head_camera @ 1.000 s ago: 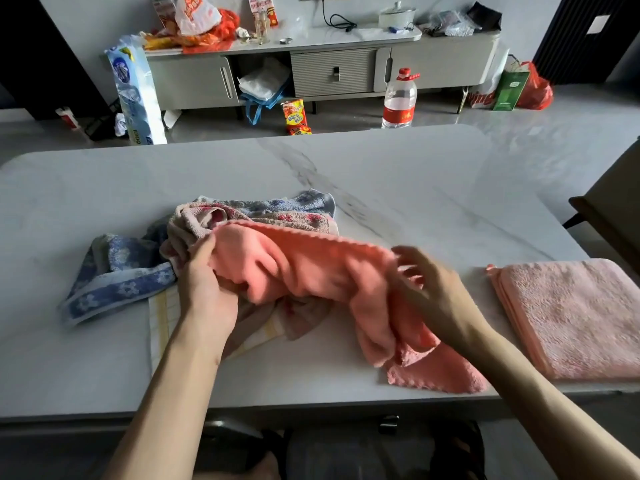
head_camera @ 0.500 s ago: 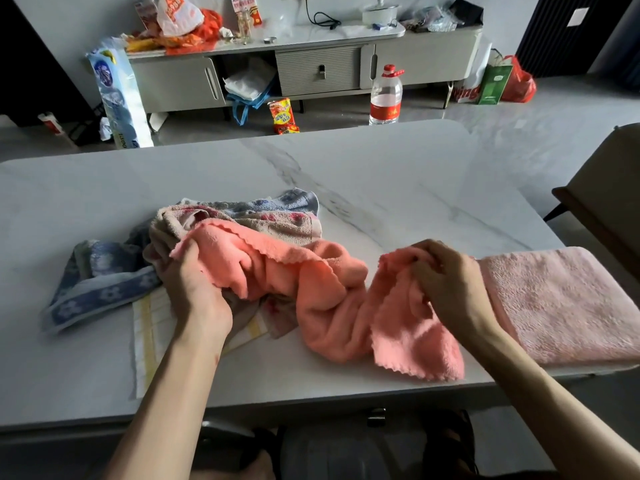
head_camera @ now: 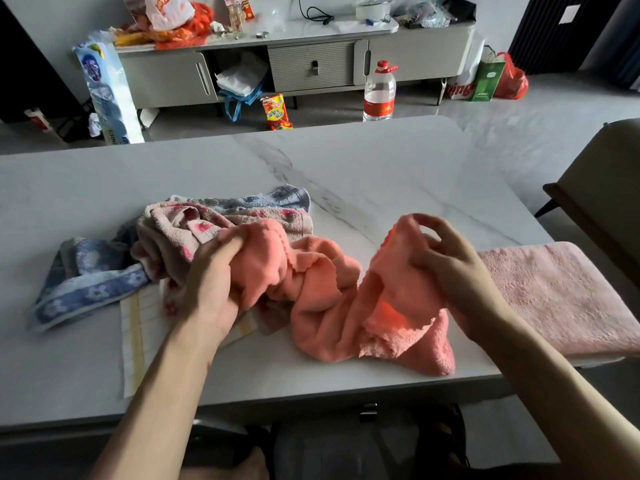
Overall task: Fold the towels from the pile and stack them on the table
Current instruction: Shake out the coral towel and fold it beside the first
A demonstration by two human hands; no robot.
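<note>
A crumpled coral towel (head_camera: 322, 306) stretches across the near middle of the white marble table (head_camera: 363, 168). My left hand (head_camera: 211, 285) grips its left end over the pile. My right hand (head_camera: 446, 261) pinches its raised right end. The pile at the left holds a beige towel with pink flowers (head_camera: 180, 223), a blue flowered towel (head_camera: 86, 282) and a white cloth with yellow stripes (head_camera: 138, 337) underneath. A folded pale pink towel (head_camera: 561, 296) lies flat at the table's right edge, just past my right hand.
A chair (head_camera: 602, 188) stands close to the table's right side. Beyond the far edge are a water bottle (head_camera: 379, 91), a snack bag (head_camera: 276, 111), a tall blue package (head_camera: 107, 88) and a cluttered low cabinet (head_camera: 311, 60).
My right hand has lifted the coral towel's right end and carried it to the right. The towel has pulled partly off the pile. My left hand stays gripping the left end.
</note>
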